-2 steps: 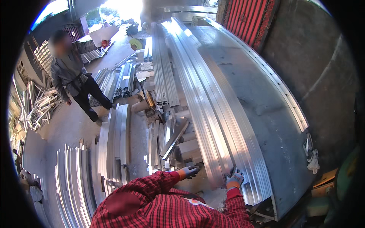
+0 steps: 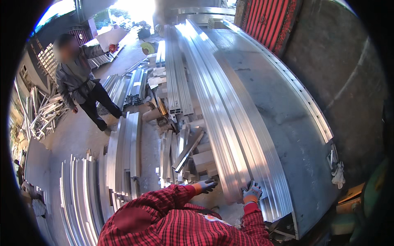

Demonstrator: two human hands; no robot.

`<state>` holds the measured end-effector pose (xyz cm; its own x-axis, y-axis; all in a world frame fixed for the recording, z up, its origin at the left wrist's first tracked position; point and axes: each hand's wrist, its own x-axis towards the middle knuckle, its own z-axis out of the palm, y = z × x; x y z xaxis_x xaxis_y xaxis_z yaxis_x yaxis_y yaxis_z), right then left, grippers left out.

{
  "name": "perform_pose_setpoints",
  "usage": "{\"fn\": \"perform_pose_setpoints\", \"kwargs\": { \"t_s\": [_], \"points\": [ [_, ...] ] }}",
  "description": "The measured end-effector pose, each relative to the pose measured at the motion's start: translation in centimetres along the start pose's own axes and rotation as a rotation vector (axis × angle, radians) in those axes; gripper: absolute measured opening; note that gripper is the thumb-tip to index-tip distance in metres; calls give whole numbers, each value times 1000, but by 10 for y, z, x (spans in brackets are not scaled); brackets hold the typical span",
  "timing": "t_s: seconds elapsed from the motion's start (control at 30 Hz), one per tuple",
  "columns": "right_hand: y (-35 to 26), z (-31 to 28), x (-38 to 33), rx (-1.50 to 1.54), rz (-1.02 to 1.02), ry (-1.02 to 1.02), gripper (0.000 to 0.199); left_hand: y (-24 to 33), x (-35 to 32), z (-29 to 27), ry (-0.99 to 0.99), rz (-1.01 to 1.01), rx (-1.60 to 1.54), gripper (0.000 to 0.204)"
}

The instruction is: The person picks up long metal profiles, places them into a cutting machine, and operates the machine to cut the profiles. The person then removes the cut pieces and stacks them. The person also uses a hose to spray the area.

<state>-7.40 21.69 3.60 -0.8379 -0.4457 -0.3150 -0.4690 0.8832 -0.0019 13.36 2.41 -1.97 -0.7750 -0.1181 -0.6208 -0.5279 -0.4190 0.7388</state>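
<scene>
Long silvery aluminium profiles (image 2: 223, 123) lie side by side on a grey table, running away from me. My right hand (image 2: 252, 192), in a grey glove with an orange cuff, is at their near end. Its fingers bend over the edge of a profile beside the gap between two bundles. To the left of the profiles, my left hand (image 2: 205, 186) hangs in the air in a matching glove. Its fingers are stretched out, and nothing is in them. Both arms wear red-and-black checked sleeves.
The grey tabletop (image 2: 283, 119) extends to the right, with a long slotted rail (image 2: 295, 78) along its far edge. Shorter profiles (image 2: 123, 147) are stacked on the floor at left. Cut pieces and cartons (image 2: 205, 162) lie beside the table. Another person (image 2: 80, 78) stands at left, holding a white sheet (image 2: 111, 37).
</scene>
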Motion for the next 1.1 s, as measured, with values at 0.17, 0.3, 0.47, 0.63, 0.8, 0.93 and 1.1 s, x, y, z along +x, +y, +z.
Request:
{"fn": "perform_pose_setpoints", "kwargs": {
  "t_s": [0.17, 0.3, 0.47, 0.63, 0.8, 0.93, 1.1],
  "points": [
    [16, 6, 16, 89, -169, 45, 79, 15, 0, 59, -19, -5, 33, 58],
    [21, -11, 17, 142, -239, -39, 75, 0, 12, 80, 4, -52, -37, 58],
    [10, -45, 14, 387, -492, 346, 64, -12, 15, 94, 43, 27, -33, 70],
    [-15, -150, 63, 213, -671, 819, 72, -23, 7, 103, 102, 82, -106, 69],
    [-6, -146, 124, -165, -526, 296, 94, -56, -1, 77, 82, 97, -284, 49],
    [18, -106, 169, -204, -629, 1035, 100, -82, 5, 40, 139, 98, -298, 63],
    [8, -107, 162, -187, -636, 784, 85, -66, 6, 10, 174, 126, -282, 60]
  ]
}}
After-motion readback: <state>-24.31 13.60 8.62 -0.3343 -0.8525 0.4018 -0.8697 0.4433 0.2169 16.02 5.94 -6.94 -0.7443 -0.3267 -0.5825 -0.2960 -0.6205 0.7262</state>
